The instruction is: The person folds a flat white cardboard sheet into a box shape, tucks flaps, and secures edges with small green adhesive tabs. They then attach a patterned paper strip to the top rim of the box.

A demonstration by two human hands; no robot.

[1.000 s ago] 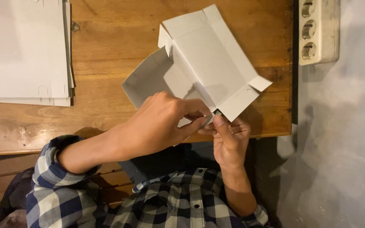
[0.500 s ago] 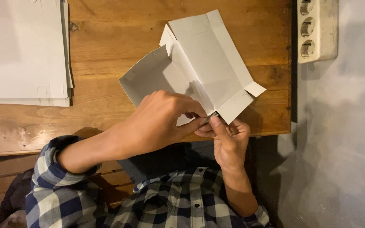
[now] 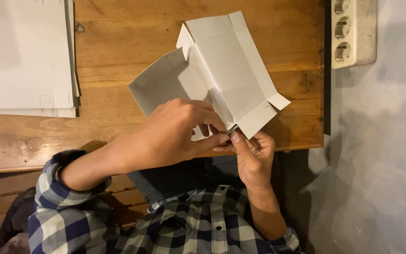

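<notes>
Cardboard box blank, white and half-folded, lies over the wooden table, long axis slanting away. Left hand and right hand pinch its near corner.

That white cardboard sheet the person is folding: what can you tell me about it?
The white cardboard sheet is a flat-cut box blank, creased into panels with small flaps at its corners. It is partly folded, one panel raised, and held tilted over the wooden table. The left hand and right hand pinch its near edge.
</notes>
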